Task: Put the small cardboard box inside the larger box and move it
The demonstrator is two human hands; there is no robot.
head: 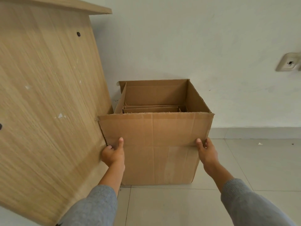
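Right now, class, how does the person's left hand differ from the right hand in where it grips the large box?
The left hand grips the large box at its corner beside the wooden cabinet; the right hand grips the corner on the open floor side. Both rest a thumb on the front face, fingers wrapped around the side.

A light wood-grain cabinet side panel (pixel 45 98) with dark screw caps fills the nine o'clock side, a white wall (pixel 187 38) spans twelve o'clock, a pale wall socket (pixel 289 61) sits at three o'clock, and grey floor tiles (pixel 171 207) cover six o'clock.
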